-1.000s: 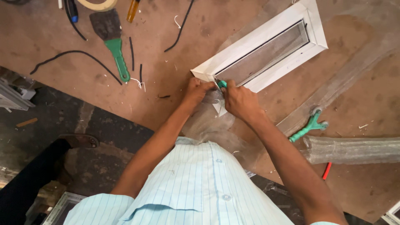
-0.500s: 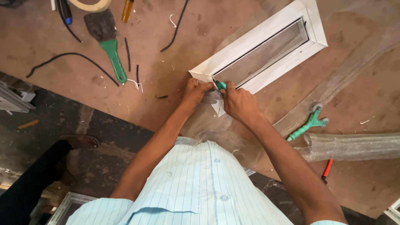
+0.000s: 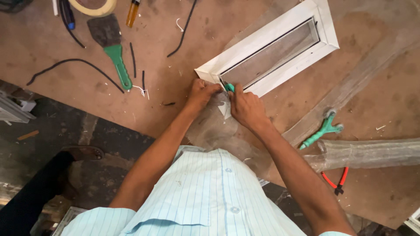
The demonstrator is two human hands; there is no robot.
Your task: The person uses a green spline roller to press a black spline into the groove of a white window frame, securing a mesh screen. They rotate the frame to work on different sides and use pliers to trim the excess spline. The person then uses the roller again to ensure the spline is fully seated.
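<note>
— What's the person bent over there?

— A small white frame (image 3: 273, 48) with grey mesh (image 3: 271, 54) in it, lying flat on the brown worktop (image 3: 175, 78), slanting up toward the far right corner. Both hands are bunched at its near-left corner.

— Holding what?

— The right hand (image 3: 246, 107) is closed round a small green-handled tool (image 3: 229, 88), the tip set right at the frame's inner edge — pressed low, I'd say, for control. The left hand (image 3: 202, 92) is curled, fingertips pinning the frame's corner, probably so it doesn't slide. Whether it grips anything besides, I cannot tell.

— And that pale scrap under the hands?

— Loose mesh hanging over the near edge of the worktop, I think.

— The rest?

— Pushed out of the way. A green-handled scraper (image 3: 111, 48) and black cord (image 3: 72, 70) near the far left corner, a tape roll (image 3: 92, 6) at the far edge. A green roller tool (image 3: 323, 130), a roll of clear mesh (image 3: 372, 153) and red-handled pliers (image 3: 336, 180) toward the right, within reach.
</note>
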